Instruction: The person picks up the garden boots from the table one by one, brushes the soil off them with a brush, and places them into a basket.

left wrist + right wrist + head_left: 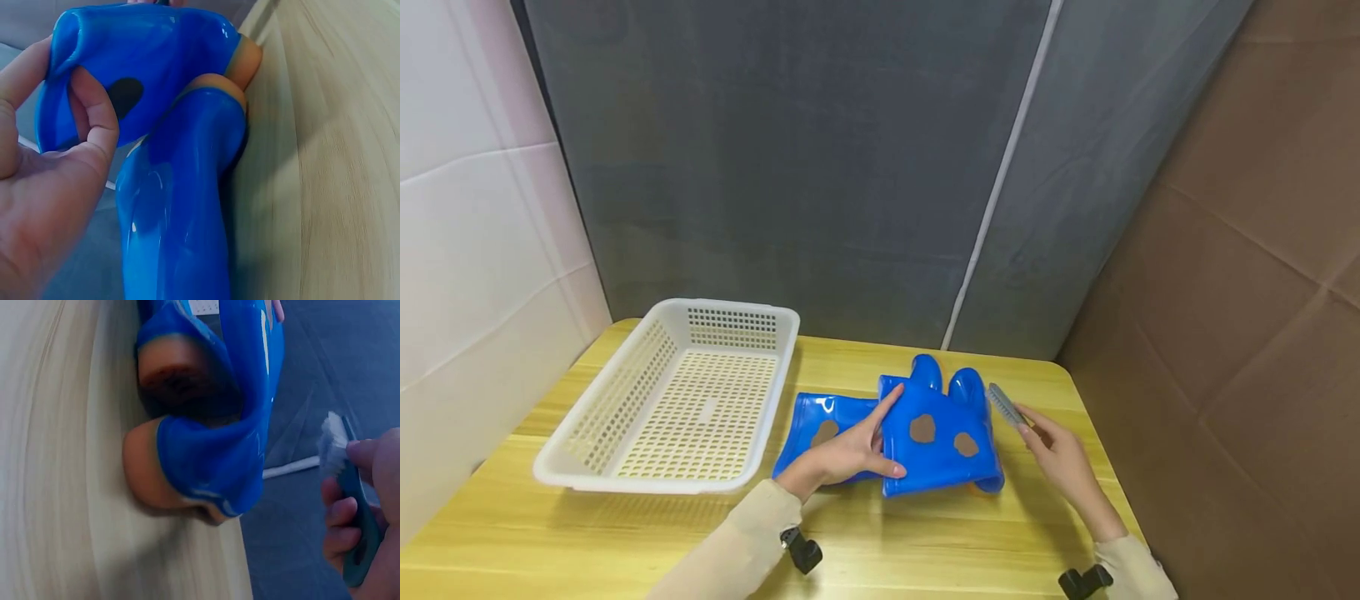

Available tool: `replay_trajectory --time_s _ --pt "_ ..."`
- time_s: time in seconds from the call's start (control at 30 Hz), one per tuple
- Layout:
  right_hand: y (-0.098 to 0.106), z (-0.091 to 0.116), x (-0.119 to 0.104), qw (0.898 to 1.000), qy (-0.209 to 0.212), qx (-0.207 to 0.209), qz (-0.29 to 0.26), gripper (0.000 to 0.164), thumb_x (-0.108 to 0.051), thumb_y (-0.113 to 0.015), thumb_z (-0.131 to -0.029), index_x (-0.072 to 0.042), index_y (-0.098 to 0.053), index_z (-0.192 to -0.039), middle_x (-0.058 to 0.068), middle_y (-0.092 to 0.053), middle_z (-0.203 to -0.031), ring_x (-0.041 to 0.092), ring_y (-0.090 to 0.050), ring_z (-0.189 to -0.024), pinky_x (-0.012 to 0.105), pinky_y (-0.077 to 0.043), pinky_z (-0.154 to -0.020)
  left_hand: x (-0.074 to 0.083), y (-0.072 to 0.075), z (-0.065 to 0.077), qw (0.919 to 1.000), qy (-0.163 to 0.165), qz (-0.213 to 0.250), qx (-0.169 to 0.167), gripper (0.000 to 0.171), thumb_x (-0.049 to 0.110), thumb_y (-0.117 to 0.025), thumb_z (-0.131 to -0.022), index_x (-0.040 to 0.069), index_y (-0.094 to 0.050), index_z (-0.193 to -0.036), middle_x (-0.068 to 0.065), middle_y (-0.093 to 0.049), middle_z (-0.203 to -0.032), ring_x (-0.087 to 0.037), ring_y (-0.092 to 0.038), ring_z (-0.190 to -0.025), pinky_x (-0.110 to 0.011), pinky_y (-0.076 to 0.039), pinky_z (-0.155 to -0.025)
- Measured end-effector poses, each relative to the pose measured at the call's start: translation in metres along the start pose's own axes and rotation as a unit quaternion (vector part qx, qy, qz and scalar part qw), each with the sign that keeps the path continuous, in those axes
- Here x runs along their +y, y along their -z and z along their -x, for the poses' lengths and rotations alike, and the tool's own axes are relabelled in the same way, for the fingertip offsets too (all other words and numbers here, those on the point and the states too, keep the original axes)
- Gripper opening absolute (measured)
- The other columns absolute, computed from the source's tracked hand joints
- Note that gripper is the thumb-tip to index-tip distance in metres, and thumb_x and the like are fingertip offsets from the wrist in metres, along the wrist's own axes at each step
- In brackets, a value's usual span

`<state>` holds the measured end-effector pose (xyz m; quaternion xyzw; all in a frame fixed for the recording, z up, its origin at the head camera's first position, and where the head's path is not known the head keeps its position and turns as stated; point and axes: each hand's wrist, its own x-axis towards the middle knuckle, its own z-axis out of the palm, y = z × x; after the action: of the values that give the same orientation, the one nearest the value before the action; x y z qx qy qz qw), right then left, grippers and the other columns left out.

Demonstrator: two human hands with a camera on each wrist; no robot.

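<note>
A blue rain boot (925, 467) with brown patches (922, 428) lies on its side, its orange sole (245, 61) showing in the wrist views. My left hand (846, 454) grips it by the shaft's open end, the fingers bent at the rim in the left wrist view. Partly behind that hand lies a second blue boot (848, 408), also marked with a brown patch. To the right of the boots, my right hand (1063, 462) holds a small scrub brush (1002, 404) by its handle. Its pale bristles (333, 442) face the boot, with a gap between them.
A white perforated plastic basket (778, 375) stands on the left of the wooden table (880, 542). A grey curtain (812, 167) hangs behind the table, and a brown cloth wall (1240, 292) rises along its right edge.
</note>
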<state>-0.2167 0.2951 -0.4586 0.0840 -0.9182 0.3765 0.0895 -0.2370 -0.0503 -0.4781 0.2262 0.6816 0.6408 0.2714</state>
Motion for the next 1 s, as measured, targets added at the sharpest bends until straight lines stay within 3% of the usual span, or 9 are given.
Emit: replay_trajectory --time_s 0.17,0.3,0.43,0.57,0.63,0.73,0.83,1.0 --pt "-0.002 -0.003 -0.010 0.998 0.050 -0.030 -0.012 0.040 -0.027 -0.053 -0.103 -0.020 -0.055 -0.142 0.011 -0.067 -0.099 0.012 -0.055 -0.073 0.022 -0.046 -0.057 0.000 -0.002 -0.005 0.9955 -0.013 0.089 -0.027 0.115 0.011 -0.077 -0.084 0.045 0.005 -0.156 -0.007 0.002 -0.169 -0.039 -0.030 -0.150 -0.047 -0.042 -0.114" --pt "-0.006 -0.007 -0.015 0.994 0.094 -0.053 0.016 0.041 -0.028 -0.052 -0.103 -0.024 -0.052 -0.144 0.010 -0.068 -0.119 0.020 -0.064 -0.092 0.025 -0.056 -0.072 0.000 -0.001 -0.007 0.9945 -0.010 0.101 -0.027 0.112 0.007 -0.074 -0.086 0.044 0.005 -0.156 -0.009 0.003 -0.169 -0.040 -0.025 -0.151 -0.047 -0.041 -0.115" --pt "-0.009 -0.011 -0.019 0.990 0.115 -0.066 0.036 0.042 -0.029 -0.052 -0.103 -0.026 -0.052 -0.145 0.009 -0.062 -0.139 0.030 -0.064 -0.120 0.044 -0.057 -0.095 0.001 0.004 -0.006 0.9984 0.002 0.053 -0.017 0.111 0.009 -0.075 -0.086 0.045 0.003 -0.156 -0.007 0.006 -0.169 -0.038 -0.024 -0.152 -0.046 -0.040 -0.116" --pt "-0.012 -0.015 -0.021 0.989 0.119 -0.076 0.042 0.043 -0.030 -0.051 -0.103 -0.025 -0.051 -0.145 0.009 -0.058 -0.143 0.035 -0.058 -0.130 0.055 -0.049 -0.104 0.005 0.009 -0.003 0.9996 0.009 -0.017 -0.019 0.109 0.017 -0.075 -0.087 0.048 0.005 -0.155 -0.007 0.004 -0.169 -0.033 -0.041 -0.143 -0.044 -0.045 -0.113" --pt "-0.013 -0.018 -0.022 0.989 0.117 -0.083 0.041 0.042 -0.030 -0.051 -0.103 -0.026 -0.051 -0.145 0.009 -0.059 -0.142 0.035 -0.058 -0.129 0.056 -0.049 -0.104 0.007 0.011 -0.002 0.9989 0.012 -0.039 -0.025 0.107 0.018 -0.074 -0.089 0.050 0.005 -0.154 -0.007 -0.003 -0.168 -0.030 -0.050 -0.136 -0.044 -0.048 -0.110" --pt "-0.016 -0.020 -0.024 0.987 0.123 -0.091 0.040 0.042 -0.028 -0.051 -0.103 -0.026 -0.051 -0.145 0.009 -0.061 -0.140 0.033 -0.059 -0.128 0.054 -0.050 -0.104 0.010 0.012 -0.001 0.9977 0.012 -0.056 -0.037 0.103 0.017 -0.071 -0.091 0.050 0.003 -0.154 -0.005 -0.008 -0.168 -0.029 -0.052 -0.135 -0.044 -0.048 -0.109" --pt "-0.017 -0.022 -0.026 0.986 0.126 -0.094 0.047 0.042 -0.026 -0.051 -0.103 -0.027 -0.051 -0.145 0.008 -0.063 -0.137 0.030 -0.062 -0.124 0.051 -0.052 -0.102 0.013 0.012 0.000 0.9962 0.016 -0.072 -0.047 0.100 0.016 -0.069 -0.092 0.049 0.001 -0.155 -0.004 -0.008 -0.169 -0.033 -0.047 -0.140 -0.047 -0.046 -0.111" --pt "-0.017 -0.023 -0.027 0.986 0.129 -0.093 0.053 0.041 -0.023 -0.052 -0.103 -0.025 -0.052 -0.144 0.008 -0.064 -0.134 0.030 -0.063 -0.122 0.051 -0.053 -0.101 0.016 0.013 0.001 0.9922 0.022 -0.117 -0.036 0.098 0.020 -0.071 -0.090 0.049 -0.003 -0.156 -0.005 -0.007 -0.169 -0.039 -0.035 -0.147 -0.054 -0.042 -0.113"
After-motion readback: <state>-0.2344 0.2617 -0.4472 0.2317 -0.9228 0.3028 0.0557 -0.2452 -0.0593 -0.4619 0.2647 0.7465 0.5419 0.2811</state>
